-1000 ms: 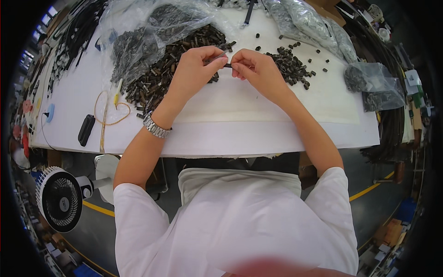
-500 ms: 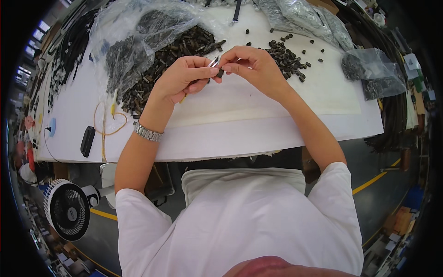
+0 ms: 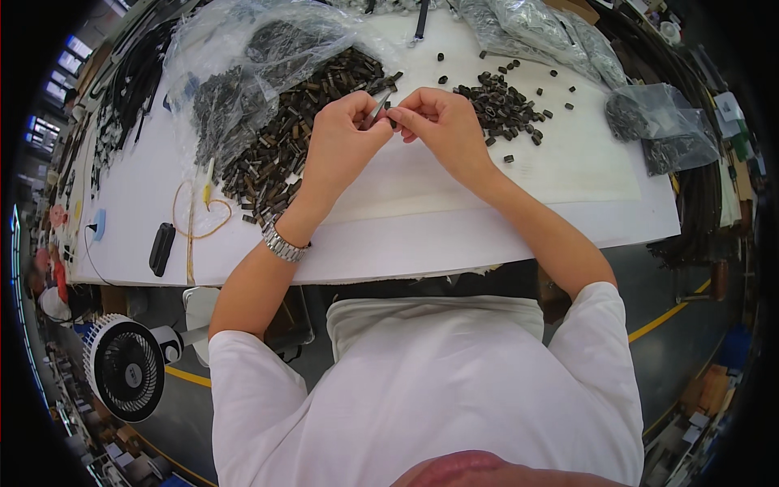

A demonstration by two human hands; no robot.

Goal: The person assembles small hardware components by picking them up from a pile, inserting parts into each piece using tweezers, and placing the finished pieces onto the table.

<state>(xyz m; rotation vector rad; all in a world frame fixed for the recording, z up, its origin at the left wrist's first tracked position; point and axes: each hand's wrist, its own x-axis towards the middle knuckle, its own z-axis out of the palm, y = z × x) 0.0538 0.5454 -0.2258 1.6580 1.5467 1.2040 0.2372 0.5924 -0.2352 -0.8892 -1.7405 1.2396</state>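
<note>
My left hand (image 3: 345,134) is closed around a small pointed metal tool (image 3: 377,107); its handle is hidden in the palm, so I cannot tell its kind. The fingertips of my right hand (image 3: 445,128) pinch a small dark piece (image 3: 393,122), right against the tool and the left fingers. Both hands meet above the white table. Beside my left hand spreads a large heap of short dark brown and black pieces (image 3: 280,146). A smaller pile of short black pieces (image 3: 501,105) lies just beyond my right hand, with several strays around it.
Clear plastic sheeting (image 3: 235,65) partly covers the large heap. Left on the white table (image 3: 122,215) are a black oblong case (image 3: 161,248) and a yellowish cord (image 3: 191,235). Bags of dark parts (image 3: 677,130) sit at the right edge. A fan (image 3: 126,367) stands lower left.
My left hand has turned over, its back now upward and the tool more upright. My right hand has shifted slightly down. A stray black piece now lies below the smaller pile.
</note>
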